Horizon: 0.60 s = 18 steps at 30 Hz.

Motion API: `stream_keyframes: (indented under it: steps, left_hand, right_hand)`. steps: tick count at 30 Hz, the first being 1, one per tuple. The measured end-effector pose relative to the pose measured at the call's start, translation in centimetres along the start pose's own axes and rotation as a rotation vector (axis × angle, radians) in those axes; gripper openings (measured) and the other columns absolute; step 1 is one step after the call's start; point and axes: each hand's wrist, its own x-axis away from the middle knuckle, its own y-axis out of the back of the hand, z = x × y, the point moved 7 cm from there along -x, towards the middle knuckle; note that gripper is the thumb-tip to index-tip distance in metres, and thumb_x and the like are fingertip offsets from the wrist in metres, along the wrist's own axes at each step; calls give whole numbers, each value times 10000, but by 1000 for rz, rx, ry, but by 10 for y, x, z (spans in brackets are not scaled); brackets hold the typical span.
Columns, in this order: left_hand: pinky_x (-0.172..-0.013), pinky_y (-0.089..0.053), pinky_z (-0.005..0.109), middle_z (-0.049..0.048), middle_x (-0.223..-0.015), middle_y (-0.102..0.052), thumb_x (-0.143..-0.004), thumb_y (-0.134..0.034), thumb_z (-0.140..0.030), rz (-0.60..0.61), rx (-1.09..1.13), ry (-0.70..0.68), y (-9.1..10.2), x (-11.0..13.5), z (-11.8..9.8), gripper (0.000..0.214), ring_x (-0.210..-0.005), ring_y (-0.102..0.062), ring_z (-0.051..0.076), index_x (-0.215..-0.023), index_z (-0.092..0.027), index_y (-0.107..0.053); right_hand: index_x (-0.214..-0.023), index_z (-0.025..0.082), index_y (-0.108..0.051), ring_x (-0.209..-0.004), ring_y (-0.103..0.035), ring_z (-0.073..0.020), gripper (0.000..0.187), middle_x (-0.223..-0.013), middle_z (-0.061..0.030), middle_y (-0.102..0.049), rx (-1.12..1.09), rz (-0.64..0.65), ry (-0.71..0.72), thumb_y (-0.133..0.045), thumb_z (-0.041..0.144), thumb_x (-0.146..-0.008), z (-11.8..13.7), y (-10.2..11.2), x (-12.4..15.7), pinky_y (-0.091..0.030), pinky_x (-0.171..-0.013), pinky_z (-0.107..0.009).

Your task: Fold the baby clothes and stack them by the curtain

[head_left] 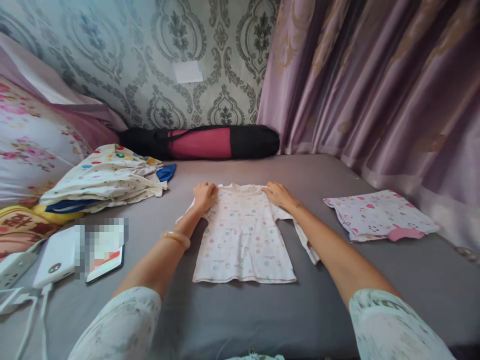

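Note:
A small white long-sleeved shirt with a pale print lies spread flat, its neckline away from me and its hem towards me. At its left shoulder, as I see it, my left hand is closed on the fabric with curled fingers; a pale bangle circles that wrist. My right hand grips the opposite shoulder, fingertips pressed on the cloth. One sleeve trails down beside my right forearm, while the other is partly covered by my left arm.
A folded white-and-pink printed garment lies right on the grey bed sheet. Piled clothes, a phone, a white power bank and a power strip with cables are left. A black-and-red long bag lies along the wall.

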Motion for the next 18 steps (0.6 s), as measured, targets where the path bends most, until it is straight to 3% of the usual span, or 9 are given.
stream_keyframes:
  steps: [11,18]
  left_hand:
    - [-862,-339,404,125,-1063,-599,-956,-342,-355,-68,-47,-80,-11,-37,6,359,-1054,-485,287,-1062,-213,-654]
    - [-892,-351,405,120,-1105,-623,-917,-407,-308,94,-17,-15,-24,-46,11,289,-1089,-523,287,-1072,-213,-632]
  right_hand:
    - [-1136,163,-564,-1050,-604,-273,403,-1177,-153,-615,202,-15,85,-289,426,-1005,4,-3,-38,-385,-861,-365]
    - [-1150,161,-573,-1063,-585,-274,373,-1173,-151,-609,175,23,62,-343,407,-989,-2,-8,-47,-399,-871,-373]
